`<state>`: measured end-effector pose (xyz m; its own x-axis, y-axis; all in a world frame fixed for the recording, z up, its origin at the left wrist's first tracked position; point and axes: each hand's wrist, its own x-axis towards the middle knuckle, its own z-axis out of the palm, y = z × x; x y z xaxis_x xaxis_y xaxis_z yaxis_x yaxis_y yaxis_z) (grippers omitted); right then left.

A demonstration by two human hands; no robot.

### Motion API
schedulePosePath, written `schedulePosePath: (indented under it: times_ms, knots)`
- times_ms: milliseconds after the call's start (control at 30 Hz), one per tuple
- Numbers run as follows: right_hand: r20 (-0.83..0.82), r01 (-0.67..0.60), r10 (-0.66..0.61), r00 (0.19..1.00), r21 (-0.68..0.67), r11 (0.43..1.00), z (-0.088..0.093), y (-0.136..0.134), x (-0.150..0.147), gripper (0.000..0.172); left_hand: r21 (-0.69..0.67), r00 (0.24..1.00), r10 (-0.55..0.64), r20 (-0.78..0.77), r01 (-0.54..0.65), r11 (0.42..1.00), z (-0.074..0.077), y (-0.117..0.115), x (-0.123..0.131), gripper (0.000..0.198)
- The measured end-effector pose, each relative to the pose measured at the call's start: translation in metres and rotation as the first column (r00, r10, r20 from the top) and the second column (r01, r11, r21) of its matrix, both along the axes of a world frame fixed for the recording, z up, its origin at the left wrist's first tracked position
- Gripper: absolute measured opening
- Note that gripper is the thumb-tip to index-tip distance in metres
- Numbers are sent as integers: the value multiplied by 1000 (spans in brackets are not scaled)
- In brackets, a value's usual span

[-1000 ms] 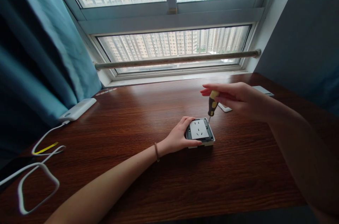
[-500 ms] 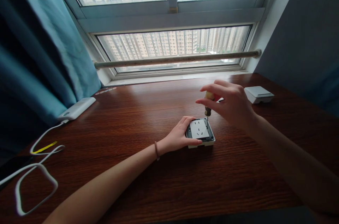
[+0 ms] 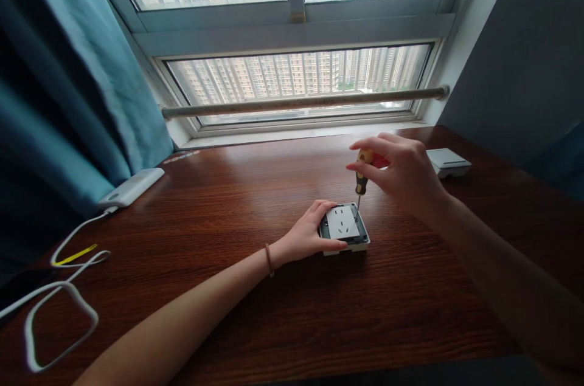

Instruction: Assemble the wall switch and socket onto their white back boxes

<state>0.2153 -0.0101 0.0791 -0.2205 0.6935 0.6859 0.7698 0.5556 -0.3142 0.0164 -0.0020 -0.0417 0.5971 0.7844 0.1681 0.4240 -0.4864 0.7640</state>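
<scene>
A white wall socket (image 3: 343, 222) in a dark mounting frame lies face up on its white box on the wooden table. My left hand (image 3: 314, 233) grips it from the left, thumb along the near side and fingers at the far left corner. In my right hand (image 3: 396, 168), between thumb and fingers, is a screwdriver (image 3: 362, 182) with a yellow, red and dark handle. It stands almost upright, leaning a little to the right, its tip at the right side of the socket's frame.
On the brown table (image 3: 219, 191), a white switch box (image 3: 448, 161) sits at the back right. A white power strip (image 3: 132, 188) with a looped white cable (image 3: 89, 313) and a yellow strip (image 3: 77, 254) are at the left. Blue curtain (image 3: 114, 88) hangs beside the window.
My right hand has risen slightly and shifted right, and the screwdriver's handle has moved with it, so its lean has changed. My left hand and the socket are nearly as before.
</scene>
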Motion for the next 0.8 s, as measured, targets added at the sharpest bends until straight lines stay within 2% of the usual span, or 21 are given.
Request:
schedulePosePath:
  times_ms: [67, 133, 200, 300, 367, 500, 600, 700, 800]
  knots:
    - [61, 54, -58, 996, 61, 997, -3, 1, -2, 22, 0, 1000, -2, 3, 2, 1000, 0, 0, 0, 71]
    - [96, 34, -39, 995, 46, 998, -1, 1, -1, 22, -2, 1000, -3, 5, 3, 1000, -1, -1, 0, 71]
    - [93, -61, 64, 994, -32, 998, 3, -2, 3, 25, -2, 1000, -5, 2, 5, 1000, -1, -1, 0, 71]
    - [31, -239, 248, 968, -174, 955, 10, -6, 10, 31, 0, 1000, -7, 2, 7, 1000, -1, 0, 0, 71]
    - [-14, -279, 283, 959, -217, 936, 13, -9, 12, 29, -1, 1000, -7, 3, 7, 1000, 0, 0, 0, 71]
    - [-59, -137, 128, 990, -184, 973, 14, -14, 5, 15, -3, 1000, -2, -13, 2, 1000, 1, 0, 0, 70]
    - [-24, -38, 35, 999, -141, 989, 11, -15, -2, 20, 6, 1000, 1, -19, -1, 1000, 1, -1, 0, 70]
    - [25, -5, 6, 1000, -47, 999, 7, -14, -7, 25, 13, 1000, -2, -23, 2, 1000, 1, 0, 0, 70]
    - [91, 11, -17, 996, 65, 998, 3, -11, -8, 21, 19, 1000, -3, -24, 3, 1000, 1, 0, 0, 70]
